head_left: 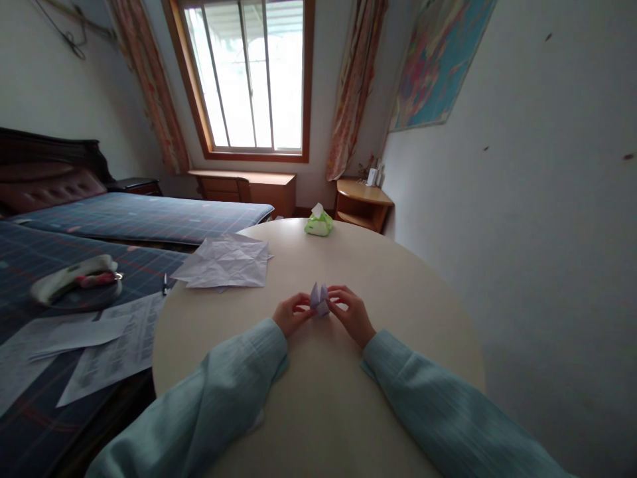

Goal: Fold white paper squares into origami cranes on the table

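Note:
A small folded paper piece [321, 307] with two upright points is held just above the middle of the round table [318, 398]. My left hand [293, 313] pinches its left side between thumb and fingers. From the right, my right hand [351, 311] grips the other side, with its thumb and fingertips closed on the paper. Parts of the paper's lower sides are hidden behind my fingertips. Both sleeves are light blue-green.
Creased white sheets [226, 262] lie at the table's left edge. A green tissue pack [318, 222] stands at the far edge. On the bed to the left are printed papers [114, 352], a pen [164, 284] and a white bag [74, 279]. A wall [547, 232] rises on the right.

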The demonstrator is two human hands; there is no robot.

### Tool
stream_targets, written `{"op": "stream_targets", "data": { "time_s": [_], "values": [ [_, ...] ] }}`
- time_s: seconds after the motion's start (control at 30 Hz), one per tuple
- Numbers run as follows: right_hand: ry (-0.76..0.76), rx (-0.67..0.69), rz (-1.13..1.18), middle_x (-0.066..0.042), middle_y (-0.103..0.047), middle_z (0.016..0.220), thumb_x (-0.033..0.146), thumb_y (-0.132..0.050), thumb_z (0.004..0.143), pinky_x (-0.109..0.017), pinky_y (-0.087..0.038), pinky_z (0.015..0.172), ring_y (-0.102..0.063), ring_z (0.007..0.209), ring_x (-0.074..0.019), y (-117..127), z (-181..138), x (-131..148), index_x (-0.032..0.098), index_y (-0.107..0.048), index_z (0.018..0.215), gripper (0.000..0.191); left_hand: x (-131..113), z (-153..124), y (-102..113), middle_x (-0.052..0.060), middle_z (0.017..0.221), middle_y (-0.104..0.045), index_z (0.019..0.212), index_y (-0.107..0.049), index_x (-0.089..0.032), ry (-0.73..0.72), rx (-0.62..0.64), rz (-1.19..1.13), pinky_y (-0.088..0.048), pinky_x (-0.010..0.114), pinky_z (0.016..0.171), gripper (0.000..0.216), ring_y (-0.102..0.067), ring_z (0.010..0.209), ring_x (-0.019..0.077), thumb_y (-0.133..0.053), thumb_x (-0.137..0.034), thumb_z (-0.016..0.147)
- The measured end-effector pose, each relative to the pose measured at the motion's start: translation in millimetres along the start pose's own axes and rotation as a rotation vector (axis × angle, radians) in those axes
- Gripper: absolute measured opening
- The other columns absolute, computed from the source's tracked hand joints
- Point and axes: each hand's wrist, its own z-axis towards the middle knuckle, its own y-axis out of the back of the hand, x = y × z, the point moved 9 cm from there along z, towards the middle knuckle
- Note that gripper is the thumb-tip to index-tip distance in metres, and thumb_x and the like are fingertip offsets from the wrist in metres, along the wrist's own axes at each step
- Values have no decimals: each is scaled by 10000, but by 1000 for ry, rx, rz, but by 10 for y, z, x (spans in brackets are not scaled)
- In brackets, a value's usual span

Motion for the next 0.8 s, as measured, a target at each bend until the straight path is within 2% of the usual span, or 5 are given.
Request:
{"op": "stream_targets", "data": {
  "time_s": [0.13,0.27,0.43,0.53,0.8],
  "values": [
    [-42,35,-3,-47,-556,842,285,-520,703,-251,-475,622,-537,742,-120,-44,9,-88,180,-602,693,135,43,10,-26,58,801,-624,797,-543,-138,32,22,-15,-479,263,657,277,-588,773,158,-575,-361,636],
    [-25,42,-21,-49,-560,836,293,-532,691,-254,-473,617,-537,741,-126,-45,8,-80,181,-604,667,136,-12,5,-1,54,842,-621,807,-555,-147,-3,3,0,-467,267,713,282,-577,815,158,-559,-381,649],
    [-39,39,-10,-37,-588,778,328,-526,692,-271,-468,649,-544,728,-130,-45,-1,-70,187,-604,712,163,13,21,11,44,837,-626,845,-524,-154,-29,3,-51,-462,250,696,311,-580,822,157,-506,-422,687],
    [-84,26,23,-25,-598,734,342,-536,680,-280,-467,662,-549,703,-129,-43,-4,-113,183,-591,727,174,23,25,29,34,795,-628,817,-519,-152,-38,-14,-32,-454,228,671,297,-588,780,146,-498,-421,692],
    [-174,25,145,-29,-594,780,387,-562,637,-276,-460,666,-552,741,-139,-71,-8,-178,171,-547,623,216,-15,-1,12,-5,688,-612,749,-488,-170,-13,-12,6,-438,197,594,182,-589,702,124,-488,-344,698]
  ]
}}
